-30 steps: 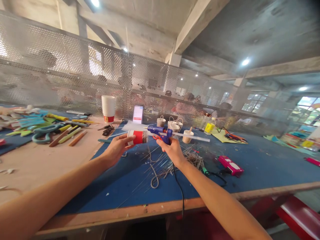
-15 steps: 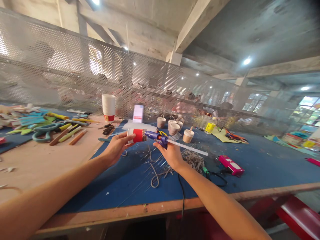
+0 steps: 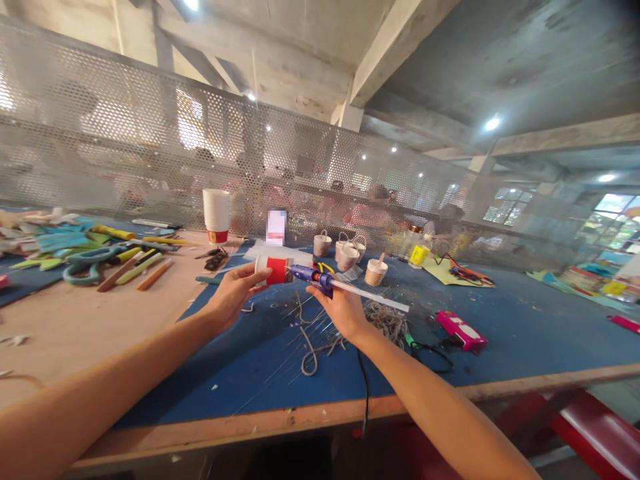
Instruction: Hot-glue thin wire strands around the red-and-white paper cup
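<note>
My left hand (image 3: pixel 240 285) is closed around a red and white paper cup (image 3: pixel 277 270), which lies on its side in the air above the table. In my right hand (image 3: pixel 343 305) is a blue glue gun (image 3: pixel 311 275), with a long whitish glue stick (image 3: pixel 380 300) poking out of its back. The nozzle points left and is at the bottom end of the cup; whether it touches cannot be made out. Below my right hand lies a tangle of grey cord (image 3: pixel 387 323) beside thin wires.
Small cord-wrapped cups (image 3: pixel 349 257) with handles stand behind my hands, near a cup with a stick (image 3: pixel 376 271). A stack of paper cups (image 3: pixel 217 217) and scissors (image 3: pixel 85 267) are left. A pink box (image 3: pixel 461 331) lies right. A perforated metal screen (image 3: pixel 250 153) borders the table's back.
The back end of the glue gun and its glue stick have shifted slightly left and down. My left hand and the cup stay nearly the same.
</note>
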{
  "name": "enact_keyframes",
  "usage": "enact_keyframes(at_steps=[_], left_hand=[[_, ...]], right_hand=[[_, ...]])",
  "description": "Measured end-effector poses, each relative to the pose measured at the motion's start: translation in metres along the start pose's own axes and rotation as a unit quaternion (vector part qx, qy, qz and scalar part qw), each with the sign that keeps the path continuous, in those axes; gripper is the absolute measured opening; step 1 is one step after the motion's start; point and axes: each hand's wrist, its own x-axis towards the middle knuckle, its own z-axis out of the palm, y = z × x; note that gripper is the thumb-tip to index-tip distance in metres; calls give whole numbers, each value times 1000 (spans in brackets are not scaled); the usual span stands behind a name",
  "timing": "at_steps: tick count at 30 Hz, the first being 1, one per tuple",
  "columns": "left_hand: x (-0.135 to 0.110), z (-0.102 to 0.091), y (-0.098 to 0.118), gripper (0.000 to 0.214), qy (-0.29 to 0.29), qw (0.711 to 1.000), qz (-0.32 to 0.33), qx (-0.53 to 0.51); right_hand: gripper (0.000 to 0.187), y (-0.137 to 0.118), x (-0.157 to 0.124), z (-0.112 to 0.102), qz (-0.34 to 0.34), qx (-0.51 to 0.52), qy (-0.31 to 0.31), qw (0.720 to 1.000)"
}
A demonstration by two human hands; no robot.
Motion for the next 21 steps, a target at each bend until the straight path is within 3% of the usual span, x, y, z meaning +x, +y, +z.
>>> enact_keyframes(at_steps=[21], left_hand=[[-3,4,5,37,0,1000,5,28]], right_hand=[[36,-2,1,-3,-5,-20,17,1000]])
